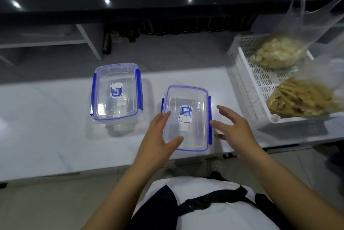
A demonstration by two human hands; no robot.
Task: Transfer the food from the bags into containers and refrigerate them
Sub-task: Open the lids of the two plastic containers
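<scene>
Near container [187, 118]: a clear rectangular box with a blue-sealed lid and blue side clips, lid on, standing on the white marble-patterned counter [46, 127] close to its front edge. The left hand [160, 136] lies with straight, spread fingers over the lid's left side, thumb on the lid near its front; the right hand [234, 127] is spread and released just beside the box's right clip, and contact cannot be told. Second container [116, 92]: the same kind, also lidded, standing apart to the left and farther back. At the counter's right end, a white perforated basket [245, 80] holds two clear plastic bags: the far bag [279, 52] with pale food pieces, the near bag [301, 99] with tan strips. Behind the counter, dark bottles [167, 28] line a lower shelf.
</scene>
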